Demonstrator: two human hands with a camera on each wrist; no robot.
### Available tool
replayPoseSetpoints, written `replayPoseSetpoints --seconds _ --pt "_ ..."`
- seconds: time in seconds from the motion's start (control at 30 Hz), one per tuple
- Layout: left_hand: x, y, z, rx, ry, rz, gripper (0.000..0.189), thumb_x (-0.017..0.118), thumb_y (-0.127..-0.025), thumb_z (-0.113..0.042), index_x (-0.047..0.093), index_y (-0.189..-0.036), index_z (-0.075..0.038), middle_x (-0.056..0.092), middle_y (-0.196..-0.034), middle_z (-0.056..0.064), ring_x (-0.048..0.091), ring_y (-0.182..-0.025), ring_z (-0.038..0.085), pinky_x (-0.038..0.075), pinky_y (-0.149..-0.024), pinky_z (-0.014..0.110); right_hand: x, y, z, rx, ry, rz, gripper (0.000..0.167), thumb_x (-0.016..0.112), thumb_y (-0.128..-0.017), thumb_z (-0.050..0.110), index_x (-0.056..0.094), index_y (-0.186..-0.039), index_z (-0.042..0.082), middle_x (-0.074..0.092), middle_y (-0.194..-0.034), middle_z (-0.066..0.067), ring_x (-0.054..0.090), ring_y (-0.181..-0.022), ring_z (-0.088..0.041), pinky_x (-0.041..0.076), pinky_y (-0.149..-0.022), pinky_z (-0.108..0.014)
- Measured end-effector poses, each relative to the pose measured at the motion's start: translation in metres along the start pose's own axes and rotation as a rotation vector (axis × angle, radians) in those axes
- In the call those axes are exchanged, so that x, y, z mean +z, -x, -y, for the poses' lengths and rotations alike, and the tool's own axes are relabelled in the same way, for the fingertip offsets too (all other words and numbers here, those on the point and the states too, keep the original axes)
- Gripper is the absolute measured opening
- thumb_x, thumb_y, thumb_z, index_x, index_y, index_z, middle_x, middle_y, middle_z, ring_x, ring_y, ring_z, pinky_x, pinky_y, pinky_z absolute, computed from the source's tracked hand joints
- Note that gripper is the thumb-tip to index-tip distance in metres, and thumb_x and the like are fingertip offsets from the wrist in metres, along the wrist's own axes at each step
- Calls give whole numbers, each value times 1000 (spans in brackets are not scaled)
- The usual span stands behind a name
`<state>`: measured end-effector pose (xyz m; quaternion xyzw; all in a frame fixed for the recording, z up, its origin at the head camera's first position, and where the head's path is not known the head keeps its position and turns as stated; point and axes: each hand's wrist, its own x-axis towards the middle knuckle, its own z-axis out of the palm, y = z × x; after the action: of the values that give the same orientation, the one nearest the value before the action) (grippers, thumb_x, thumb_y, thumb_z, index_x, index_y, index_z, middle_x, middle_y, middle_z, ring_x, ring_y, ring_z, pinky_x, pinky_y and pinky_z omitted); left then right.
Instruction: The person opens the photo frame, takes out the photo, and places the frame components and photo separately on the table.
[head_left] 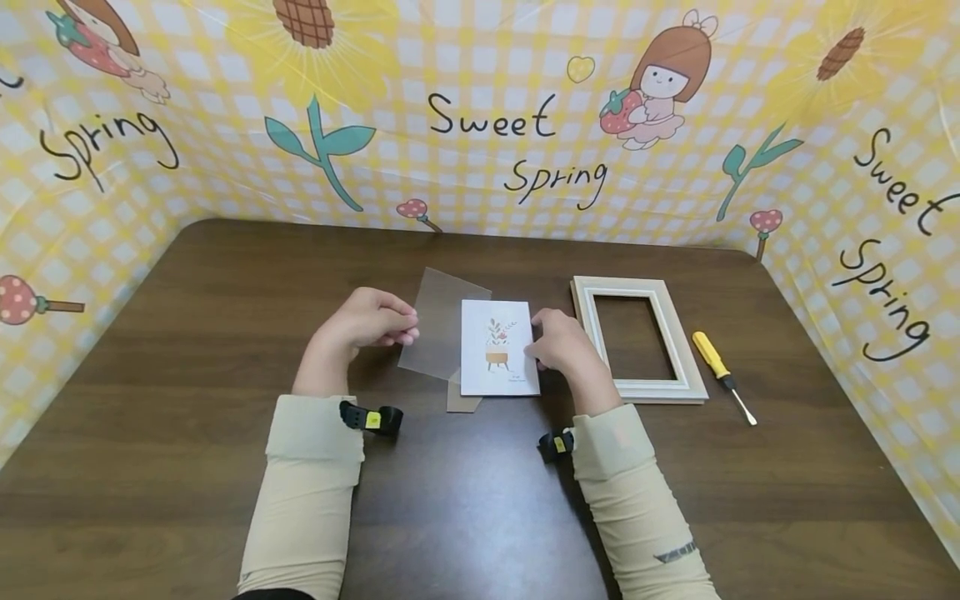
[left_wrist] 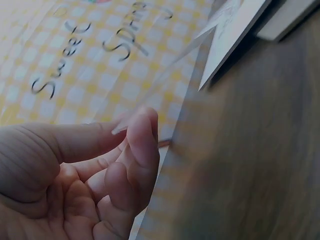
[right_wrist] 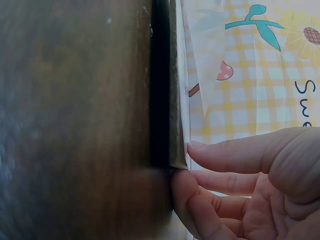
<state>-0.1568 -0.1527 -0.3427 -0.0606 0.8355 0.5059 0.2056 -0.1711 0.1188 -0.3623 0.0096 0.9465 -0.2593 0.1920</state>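
My left hand (head_left: 371, 318) pinches the left edge of a clear plastic sheet (head_left: 438, 321) between thumb and fingertips, and the sheet is tilted. In the left wrist view the sheet (left_wrist: 165, 75) appears as a thin, see-through strip. To its right is a white card (head_left: 480, 325) printed with a potted plant, overlapping part of the sheet. My right hand (head_left: 562, 340) holds the card's right edge, thumb on the printed face and fingers at the underside. A brown board edge (right_wrist: 175, 115) lies behind the card in the right wrist view. From below the card a small tan flap (head_left: 462, 402) sticks out.
A white picture frame (head_left: 648, 390), with an opening through which the table shows, lies right of my right hand. Beyond it is a yellow-handled screwdriver (head_left: 712, 357). The brown table (head_left: 180, 467) meets a yellow checked cloth (head_left: 480, 50) at the back and sides.
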Motion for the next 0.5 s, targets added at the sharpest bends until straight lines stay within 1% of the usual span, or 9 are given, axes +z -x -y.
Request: replayPoseSetpoints --seconds 0.2,0.37,0.5 --pt "-18 8 7 1 12 -13 35 58 -101 -19 59 -125 6 71 -79 -5 67 -73 5 52 -73 23 0 1 1 6 1 0 51 67 -92 10 50 -139 1 67 -114 -20 69 -69 -19 48 -66 -27" --pt "-29 14 13 2 19 -19 39 58 -101 -21 57 -128 6 71 -80 -7 67 -75 4 52 -74 22 1 1 1 3 0 1 51 67 -92 10 50 -139 1 66 -114 -20 69 -69 -19 49 -66 -27" --pt "-36 17 19 3 -2 -31 39 58 -101 -23 58 -128 5 71 -79 -10 66 -75 3 50 -75 23 1 1 0 2 -1 -3 51 67 -92 10 50 -139 1 66 -115 -20 69 -71 -20 49 -67 -28"
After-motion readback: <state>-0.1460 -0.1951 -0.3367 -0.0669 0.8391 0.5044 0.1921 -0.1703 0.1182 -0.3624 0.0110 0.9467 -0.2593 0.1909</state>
